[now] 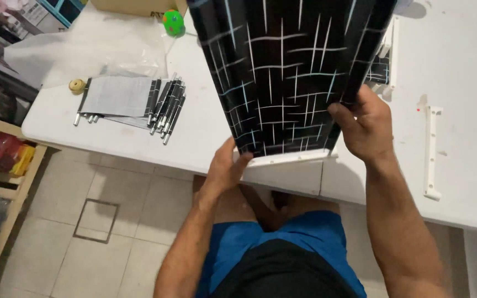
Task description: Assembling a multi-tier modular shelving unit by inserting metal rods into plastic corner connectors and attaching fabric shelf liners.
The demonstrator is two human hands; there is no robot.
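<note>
Two hands hold big black shiny sheet with thin white and blue lines (282,72) above white table (459,66). Left hand (224,168) pinches bottom edge by white plastic strip (288,158). Right hand (362,127) closed around right side. Sheet looks light, bendy, slippery; safest grip probably stiff strip.

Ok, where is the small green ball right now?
In the head view, the green ball sits at the far edge of the white table, top centre-left, beside a cardboard box and left of the black patterned sheet.
</note>
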